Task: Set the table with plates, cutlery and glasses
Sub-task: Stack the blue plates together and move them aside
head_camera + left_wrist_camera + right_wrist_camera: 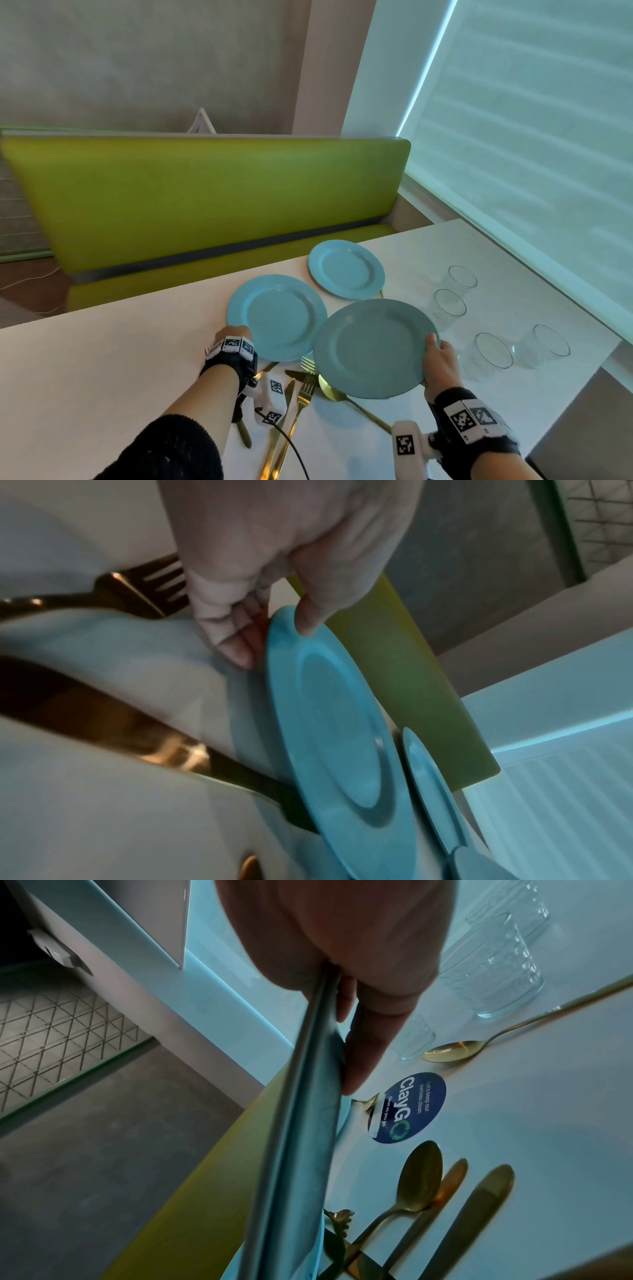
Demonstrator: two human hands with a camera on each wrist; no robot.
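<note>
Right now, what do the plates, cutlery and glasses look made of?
Plates: blue, matte to satin, no sharp highlights; melamine or glazed ceramic, can't tell which.
Cutlery: gold-coloured metal, polished, with bright reflections along the handles; probably coated steel.
Glasses: clear and see-through, ribbed walls in the right wrist view; glass or clear plastic.

We seem to be in an office pantry or canteen booth: a green upholstered bench (205,195) backs a white table (85,370), a roller blind (534,137) covers the window, and a round sticker (407,1107) reads "Let's keep our pantries clean."
</note>
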